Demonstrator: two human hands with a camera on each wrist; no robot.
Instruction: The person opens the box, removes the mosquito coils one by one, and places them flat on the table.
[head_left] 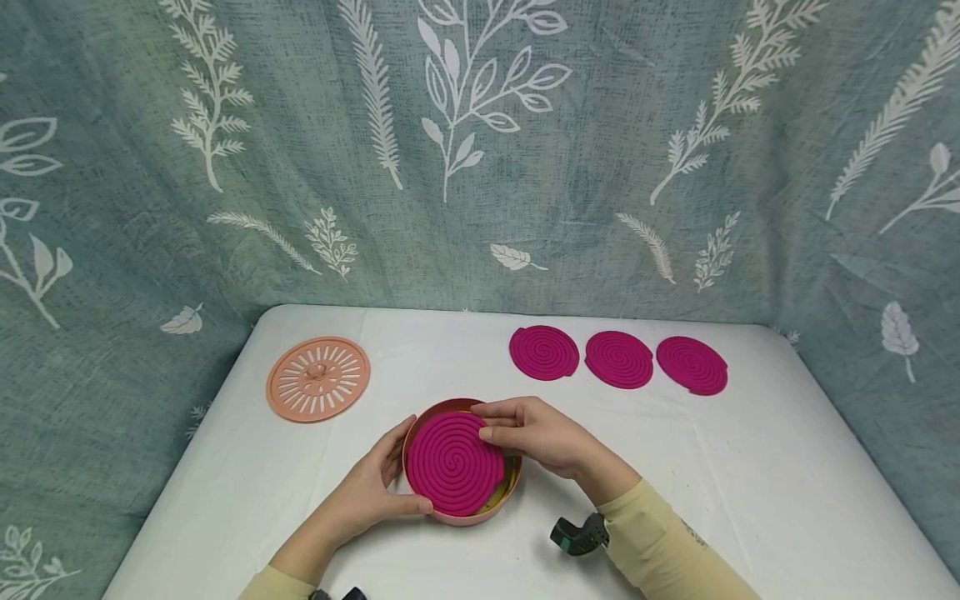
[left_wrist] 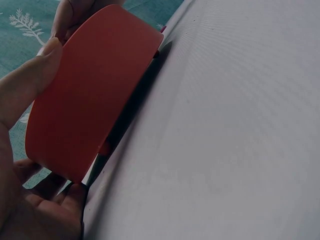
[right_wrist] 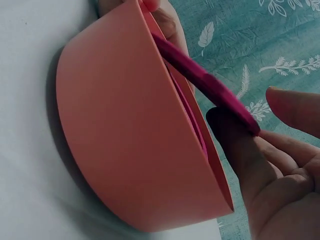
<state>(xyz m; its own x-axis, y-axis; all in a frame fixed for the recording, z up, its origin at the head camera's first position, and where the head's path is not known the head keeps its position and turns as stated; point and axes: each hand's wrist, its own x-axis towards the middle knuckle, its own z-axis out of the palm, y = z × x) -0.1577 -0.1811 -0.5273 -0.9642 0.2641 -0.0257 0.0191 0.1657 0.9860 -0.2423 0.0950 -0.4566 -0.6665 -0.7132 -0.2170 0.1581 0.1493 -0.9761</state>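
Note:
In the head view a round pink mosquito coil holder (head_left: 462, 521) stands at the front middle of the table. My left hand (head_left: 367, 496) grips its left side, thumb at the near rim and fingers round the wall. A magenta mosquito coil (head_left: 453, 462) lies tilted in its mouth, the right edge raised. My right hand (head_left: 536, 437) holds that raised edge, with fingers beneath it in the right wrist view and the thumb (right_wrist: 295, 111) above. Deeper inside the holder, more magenta (right_wrist: 192, 120) shows under the tilted coil.
A slotted pink lid (head_left: 318, 380) with a small knob lies at the back left. Along the back right are three more magenta coils (head_left: 543, 352) in a row. A green leaf-print cloth (head_left: 465, 250) rises behind the white table (head_left: 420, 350).

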